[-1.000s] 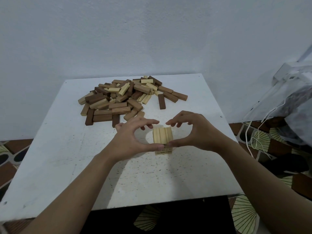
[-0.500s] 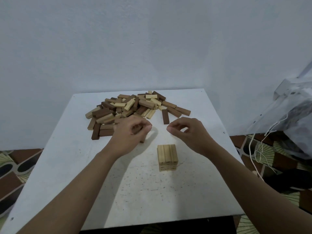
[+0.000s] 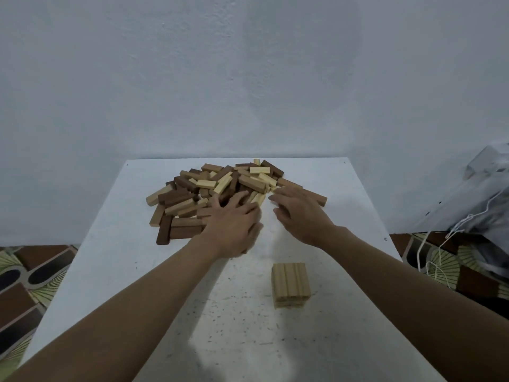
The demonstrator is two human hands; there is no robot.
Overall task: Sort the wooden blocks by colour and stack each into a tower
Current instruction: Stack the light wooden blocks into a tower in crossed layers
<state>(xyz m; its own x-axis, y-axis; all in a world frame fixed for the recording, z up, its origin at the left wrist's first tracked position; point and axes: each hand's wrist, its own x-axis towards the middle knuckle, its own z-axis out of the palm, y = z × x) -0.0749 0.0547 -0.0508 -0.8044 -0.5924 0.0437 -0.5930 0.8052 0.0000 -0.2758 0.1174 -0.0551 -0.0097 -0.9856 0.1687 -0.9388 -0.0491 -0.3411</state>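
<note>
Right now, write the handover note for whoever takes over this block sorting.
Left hand: open, fingers spread on the near edge of the mixed pile, gripping nothing visible.
Right hand: open, fingertips at the pile's right edge.
Done: one short light-wood tower stands alone on the white table, nearer the person than the pile.
Left: the pile has light, mid-brown and dark blocks, all unsorted. No brown or dark tower has been started.

Left arm (image 3: 124,312) enters from lower left corner, right arm (image 3: 399,285) from lower right, both reaching to frame centre. Left hand (image 3: 234,221) palm down, fingers splayed. Right hand (image 3: 300,213) beside it, fingers extended.
</note>
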